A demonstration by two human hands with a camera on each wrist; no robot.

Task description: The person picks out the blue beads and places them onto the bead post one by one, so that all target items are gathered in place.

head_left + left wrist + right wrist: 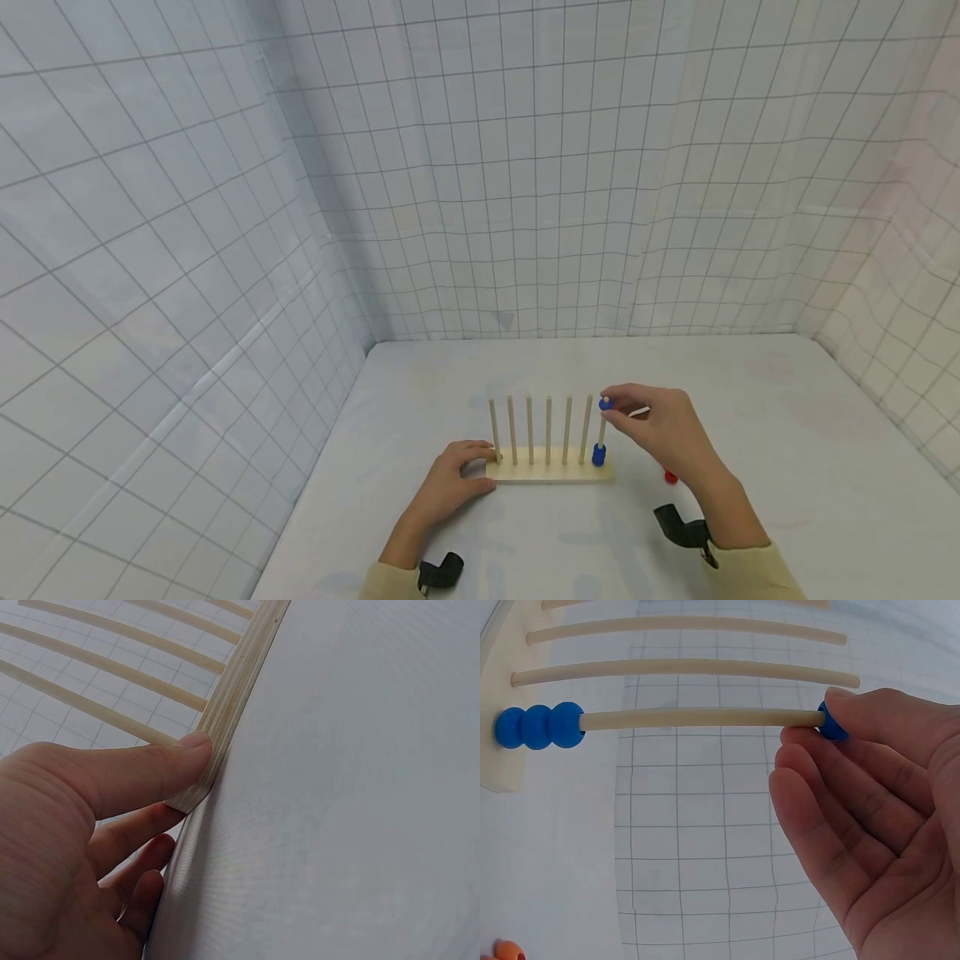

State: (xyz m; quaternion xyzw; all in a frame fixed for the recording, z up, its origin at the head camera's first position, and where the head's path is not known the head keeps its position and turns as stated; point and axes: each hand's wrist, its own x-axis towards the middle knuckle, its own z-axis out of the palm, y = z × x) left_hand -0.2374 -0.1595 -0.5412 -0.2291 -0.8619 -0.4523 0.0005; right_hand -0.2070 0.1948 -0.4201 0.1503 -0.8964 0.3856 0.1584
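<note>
A pale wooden rack (551,475) with several upright rods stands on the white table. Its left end is held by my left hand (448,479), thumb on the front edge and fingers round the end of the base; the left wrist view shows the thumb (169,769) against the wood. My right hand (663,425) pinches a blue bead (831,724) at the top of the rightmost rod (705,718), and the rod's tip passes into it. At the foot of that rod sit three blue beads (538,726), touching one another. The other rods bear no beads.
A red bead (671,477) lies on the table (555,542), partly covered by the right wrist. An orange bead (510,950) shows at the bottom left of the right wrist view. Grid-patterned white sheets (525,183) surround the table at the back and sides.
</note>
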